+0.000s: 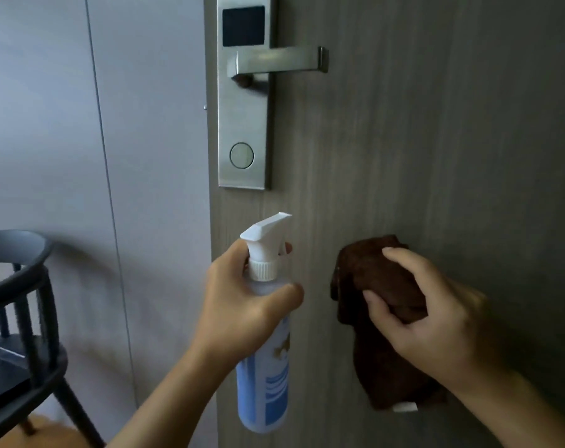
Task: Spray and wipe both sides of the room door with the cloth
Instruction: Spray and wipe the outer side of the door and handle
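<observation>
We grip the spray bottle (263,334) at its neck in our left hand (242,305), near the door (436,156) edge below the lock plate (242,108); our right hand (426,315) clenches the soft, limp cloth (381,279), bunched against the panel

Illumination is dim and cool, with no direct source in view. The door (436,124) darkens toward the right edge. A soft highlight is noted on the metal lock plate (242,124), without harsh glare. A diffuse shadow is cast on the wall (48,92) behind the chair (19,286). Slight softness is observed overall. Wide-angle bowing is seen in the wall seam at left.
</observation>
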`<state>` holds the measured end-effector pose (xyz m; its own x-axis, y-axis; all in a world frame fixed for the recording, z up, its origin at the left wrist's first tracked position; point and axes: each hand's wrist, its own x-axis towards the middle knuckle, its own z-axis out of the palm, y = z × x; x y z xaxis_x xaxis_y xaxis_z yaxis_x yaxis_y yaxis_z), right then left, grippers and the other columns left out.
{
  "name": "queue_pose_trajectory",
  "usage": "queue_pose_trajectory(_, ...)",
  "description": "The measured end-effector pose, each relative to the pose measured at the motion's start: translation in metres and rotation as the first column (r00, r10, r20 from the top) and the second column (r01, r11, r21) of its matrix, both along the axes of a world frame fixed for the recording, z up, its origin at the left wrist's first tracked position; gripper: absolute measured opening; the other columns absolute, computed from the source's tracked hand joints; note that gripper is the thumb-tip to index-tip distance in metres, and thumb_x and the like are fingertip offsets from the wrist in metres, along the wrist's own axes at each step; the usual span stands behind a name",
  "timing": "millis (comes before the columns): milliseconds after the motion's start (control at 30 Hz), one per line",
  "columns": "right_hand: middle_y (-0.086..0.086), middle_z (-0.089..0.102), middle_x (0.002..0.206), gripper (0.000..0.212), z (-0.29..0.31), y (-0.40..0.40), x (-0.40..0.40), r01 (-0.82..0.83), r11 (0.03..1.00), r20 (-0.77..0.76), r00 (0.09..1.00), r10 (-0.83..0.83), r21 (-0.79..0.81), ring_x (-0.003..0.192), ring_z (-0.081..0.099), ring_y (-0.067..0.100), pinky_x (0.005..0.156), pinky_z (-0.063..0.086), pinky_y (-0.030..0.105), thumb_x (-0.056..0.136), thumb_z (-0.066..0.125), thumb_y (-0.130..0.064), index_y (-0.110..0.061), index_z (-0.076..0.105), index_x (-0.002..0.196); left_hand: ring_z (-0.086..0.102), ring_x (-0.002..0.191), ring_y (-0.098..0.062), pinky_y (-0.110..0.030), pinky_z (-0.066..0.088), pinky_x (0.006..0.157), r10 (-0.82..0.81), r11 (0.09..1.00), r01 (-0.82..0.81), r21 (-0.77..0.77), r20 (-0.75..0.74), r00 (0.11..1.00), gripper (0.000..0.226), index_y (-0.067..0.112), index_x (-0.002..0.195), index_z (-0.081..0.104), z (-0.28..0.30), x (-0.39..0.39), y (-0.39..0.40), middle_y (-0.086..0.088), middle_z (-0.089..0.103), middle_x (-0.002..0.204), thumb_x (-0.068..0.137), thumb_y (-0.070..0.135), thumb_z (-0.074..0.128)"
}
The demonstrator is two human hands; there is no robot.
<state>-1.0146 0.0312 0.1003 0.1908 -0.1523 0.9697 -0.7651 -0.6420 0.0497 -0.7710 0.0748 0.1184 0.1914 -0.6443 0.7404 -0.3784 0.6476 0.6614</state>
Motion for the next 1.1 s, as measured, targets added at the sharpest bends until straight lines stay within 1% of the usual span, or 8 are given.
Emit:
queue_pose_trajectory(167, -0.002, 0.074, 0.111, 0.051, 0.090, 0.005, -0.002, -0.069, 0.992, -0.021, 0.997, 0.071, 0.104, 0.094, 0.063, -0.001, 0.082, 0.052, 0.012, 0.086, 0.080, -0.040, -0.010, 0.070, 0.127, 0.072, 0.072, -0.014, -0.028, 0.058, 0.059, 0.001, 0.999, -0.001, 0.051, -0.001, 1.000, 0.042, 0.026, 0.103, 0.072, 0.071, -0.012, 0.002, 0.008, 0.076, 0.090, 0.063, 0.013, 0.080)
queue_pose_trajectory(467, -0.001, 0.074, 0.114, 0.059, 0.202, 0.021, -0.019, -0.172, 0.889, 0.049, 0.985, 0.167, 0.425, 0.096, 0.072, 0.009, 0.075, 0.061, 0.026, 0.088, 0.078, -0.048, -0.013, 0.064, 0.133, 0.073, 0.095, -0.018, -0.023, 0.059, 0.075, -0.031, 0.997, 0.026, 0.072, 0.073, 0.997, 0.054, 0.019, 0.121, 0.067, 0.186, -0.037, 0.020, 0.009, 0.073, 0.106, 0.071, 0.034, 0.077)
queue_pose_trajectory(600, -0.009, 0.073, 0.116, 0.074, 0.249, 0.040, -0.023, -0.140, 0.795, 0.067, 0.990, 0.124, 0.590, 0.094, 0.071, 0.007, 0.072, 0.062, 0.027, 0.080, 0.075, -0.067, -0.026, 0.056, 0.139, 0.071, 0.090, -0.010, -0.017, 0.056, 0.072, -0.013, 0.997, 0.008, 0.071, 0.063, 0.998, 0.052, 0.017, 0.120, 0.063, 0.240, -0.045, 0.033, 0.014, 0.071, 0.099, 0.073, 0.037, 0.075)
queue_pose_trajectory(700, -0.009, 0.072, 0.122, 0.073, 0.289, 0.059, -0.022, -0.107, 0.724, 0.046, 0.994, 0.104, 0.682, 0.100, 0.072, 0.009, 0.076, 0.062, 0.030, 0.082, 0.069, -0.067, -0.028, 0.052, 0.143, 0.069, 0.090, 0.000, -0.009, 0.053, 0.071, 0.006, 0.995, -0.010, 0.096, 0.041, 0.999, 0.051, 0.027, 0.120, 0.061, 0.285, -0.048, 0.045, 0.024, 0.070, 0.100, 0.072, 0.038, 0.074)
queue_pose_trajectory(767, -0.010, 0.073, 0.120, 0.069, 0.315, 0.071, -0.020, -0.072, 0.696, 0.020, 0.996, 0.083, 0.715, 0.097, 0.072, 0.009, 0.075, 0.061, 0.029, 0.085, 0.069, -0.064, -0.028, 0.053, 0.141, 0.069, 0.092, 0.003, -0.007, 0.052, 0.072, -0.001, 0.992, -0.001, 0.124, 0.013, 1.000, 0.056, 0.021, 0.122, 0.061, 0.313, -0.046, 0.051, 0.025, 0.070, 0.099, 0.071, 0.041, 0.074)
queue_pose_trajectory(833, -0.010, 0.073, 0.116, 0.064, 0.342, 0.082, -0.016, -0.043, 0.673, -0.003, 0.998, 0.066, 0.739, 0.094, 0.071, 0.008, 0.073, 0.060, 0.026, 0.086, 0.071, -0.060, -0.027, 0.055, 0.138, 0.069, 0.094, 0.003, -0.007, 0.053, 0.072, -0.040, 0.986, 0.041, 0.163, -0.005, 0.999, 0.061, 0.014, 0.123, 0.061, 0.341, -0.044, 0.054, 0.024, 0.070, 0.099, 0.070, 0.042, 0.074)
queue_pose_trajectory(1000, -0.011, 0.074, 0.112, 0.061, 0.401, 0.103, -0.002, 0.009, 0.630, -0.021, 1.000, 0.011, 0.776, 0.092, 0.070, 0.008, 0.073, 0.059, 0.025, 0.086, 0.071, -0.059, -0.030, 0.054, 0.137, 0.070, 0.099, -0.006, -0.015, 0.057, 0.077, -0.129, 0.970, 0.124, 0.210, 0.009, 0.992, 0.059, 0.018, 0.125, 0.061, 0.401, -0.032, 0.059, 0.021, 0.069, 0.109, 0.073, 0.041, 0.076)
queue_pose_trajectory(1100, -0.012, 0.074, 0.110, 0.061, 0.420, 0.112, 0.008, 0.040, 0.613, -0.029, 0.999, -0.028, 0.789, 0.091, 0.070, 0.008, 0.073, 0.058, 0.025, 0.086, 0.069, -0.061, -0.032, 0.053, 0.137, 0.069, 0.102, -0.003, -0.011, 0.055, 0.080, -0.151, 0.966, 0.151, 0.209, -0.017, 0.988, 0.053, 0.032, 0.124, 0.060, 0.419, -0.020, 0.067, 0.026, 0.070, 0.110, 0.073, 0.039, 0.076)
